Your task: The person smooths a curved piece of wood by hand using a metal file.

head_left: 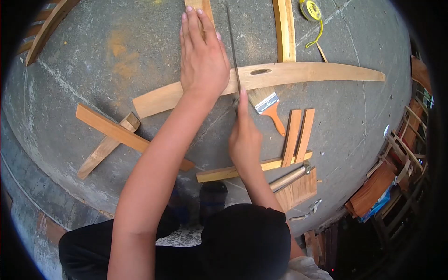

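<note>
My left hand [200,63] lies flat with its fingers stretched forward, pressing on a long pale board [322,72] and on the end of another wooden piece [200,4] beyond it. The board runs left to right on the concrete and has a narrow oval slot. In my right hand [245,135] is a handsaw [234,46], seen nearly edge-on, its thin blade crossing the board just right of my left hand. The saw's handle is mostly hidden by my fingers. A paintbrush [269,107] with an orange handle lies right of my right hand, its bristles near the board.
Around lie a yellow tape measure [310,10], a hammer [291,178], two short slats [298,135] on a wooden strip [217,175] and crossed wood pieces [109,130]. An upright-lying beam [284,32] meets the board's far edge. Scrap wood [373,189] is piled at right.
</note>
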Motion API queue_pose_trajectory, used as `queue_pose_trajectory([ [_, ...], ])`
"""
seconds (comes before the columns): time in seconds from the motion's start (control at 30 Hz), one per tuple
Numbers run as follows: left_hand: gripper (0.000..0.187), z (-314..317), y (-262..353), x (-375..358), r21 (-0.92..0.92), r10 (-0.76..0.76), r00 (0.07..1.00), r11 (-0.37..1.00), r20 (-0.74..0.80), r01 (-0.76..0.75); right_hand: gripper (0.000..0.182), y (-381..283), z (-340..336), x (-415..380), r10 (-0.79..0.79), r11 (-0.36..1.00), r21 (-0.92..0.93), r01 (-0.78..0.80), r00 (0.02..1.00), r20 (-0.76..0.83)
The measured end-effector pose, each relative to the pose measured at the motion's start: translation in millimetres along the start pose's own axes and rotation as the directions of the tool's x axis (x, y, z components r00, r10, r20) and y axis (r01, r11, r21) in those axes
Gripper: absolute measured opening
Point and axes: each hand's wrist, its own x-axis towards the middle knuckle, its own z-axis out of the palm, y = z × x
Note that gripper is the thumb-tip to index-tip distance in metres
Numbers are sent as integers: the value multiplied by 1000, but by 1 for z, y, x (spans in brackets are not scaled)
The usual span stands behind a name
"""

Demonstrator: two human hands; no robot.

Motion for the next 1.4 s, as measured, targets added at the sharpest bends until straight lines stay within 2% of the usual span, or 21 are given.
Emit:
queue_pose_trajectory([
  [0.03, 59, 0, 0, 1, 0, -2, 1000, 1000, -1, 2, 93, -6, 5, 21, -38, 999, 15, 38, 998, -45],
  [0.07, 59, -1, 1, 0, 1, -3, 1000, 1000, 2, 3, 92, -3, 6, 14, -21, 1000, 10, 21, 1000, -14],
  [0.13, 59, 0, -1, 0, 3, -5, 1000, 1000, -3, 5, 92, 14, 0, -22, 18, 1000, -11, -18, 998, 57],
  [0.2, 58, 0, 0, -1, 2, -3, 1000, 1000, -9, 3, 92, 19, -9, -60, -19, 999, 39, 19, 1000, -4],
  [0.27, 58, -2, -1, -1, -8, 2, 1000, 1000, -12, -2, 92, 22, -7, -56, -38, 999, 38, 38, 999, -6],
  [0.33, 58, -2, 2, 0, -31, 10, 1000, 999, -5, -11, 91, -1, -11, 1, -5, 999, -36, 7, 998, 59],
  [0.43, 58, -2, 0, 1, -33, 4, 1000, 999, 3, -4, 91, -5, -2, 12, -14, 999, -34, 15, 999, 29],
  [0.5, 58, -2, 1, -2, -18, 3, 1000, 1000, 1, -3, 92, 23, 2, -52, -8, 1000, 24, 8, 1000, 14],
  [0.53, 59, -5, 2, -4, -34, -33, 997, 999, 67, 35, 93, 32, -2, -84, -7, 999, 53, 6, 1000, 9],
  [0.6, 61, -13, 4, 2, -55, -88, 981, 994, 175, 99, 93, 26, -9, -72, 37, 998, 50, -40, 998, 55],
  [0.67, 61, -11, 6, 2, -64, -89, 980, 993, 180, 102, 90, 2, -18, -12, 121, 992, -1, -123, 975, 187],
  [0.77, 62, -8, 1, 1, -36, -95, 979, 994, 178, 103, 88, -15, -11, 19, 101, 995, -19, -99, 981, 165],
  [0.87, 62, -9, 4, -1, -36, -92, 979, 994, 181, 100, 87, 23, -6, -78, 59, 996, 57, -63, 996, 73],
  [0.97, 62, -14, 4, 3, -72, -99, 981, 991, 165, 112, 87, 16, -11, -74, -5, 998, 66, 4, 1000, 13],
  [1.07, 62, -10, 4, 4, -82, -91, 984, 991, 151, 104, 85, -10, -21, 11, 47, 999, -8, -47, 991, 123],
  [1.17, 62, -8, 0, 2, -48, -67, 988, 996, 142, 75, 82, 6, -14, -16, 66, 998, -14, -64, 988, 142],
  [1.27, 61, -9, 4, 1, -33, -82, 984, 996, 157, 88, 85, 29, -18, -85, -11, 1000, 30, 10, 999, 37],
  [1.4, 61, -9, 2, 1, -33, -70, 986, 997, 151, 76, 85, 8, -18, -36, 14, 999, 30, -16, 998, 64],
])
